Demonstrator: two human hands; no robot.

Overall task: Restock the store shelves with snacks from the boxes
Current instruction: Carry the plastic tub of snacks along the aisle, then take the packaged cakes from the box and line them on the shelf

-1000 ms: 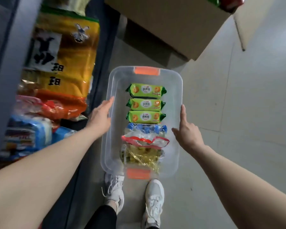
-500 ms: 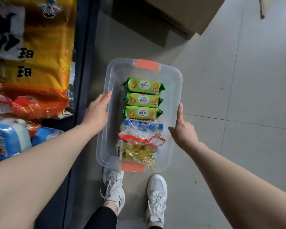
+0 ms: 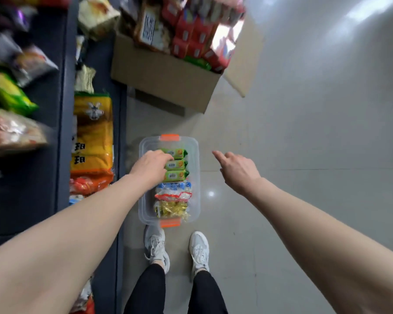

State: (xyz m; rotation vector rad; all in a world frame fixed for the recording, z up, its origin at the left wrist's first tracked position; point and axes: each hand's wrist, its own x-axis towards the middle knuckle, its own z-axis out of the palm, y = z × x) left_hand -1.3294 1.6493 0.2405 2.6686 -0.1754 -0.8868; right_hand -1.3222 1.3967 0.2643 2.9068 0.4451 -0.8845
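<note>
Left hand [image 3: 151, 167] has left the bin's rim and now reaches inside the clear bin [image 3: 196, 177] on the floor, fingers curled over the green snack packs [image 3: 177, 164]; whether it grips one is unclear. Right hand [image 3: 237, 169] has let go too, hovering loosely open beside the bin.

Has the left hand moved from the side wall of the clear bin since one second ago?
Yes. The left hand went from the clear bin's left wall inward, over the green packets.
</note>
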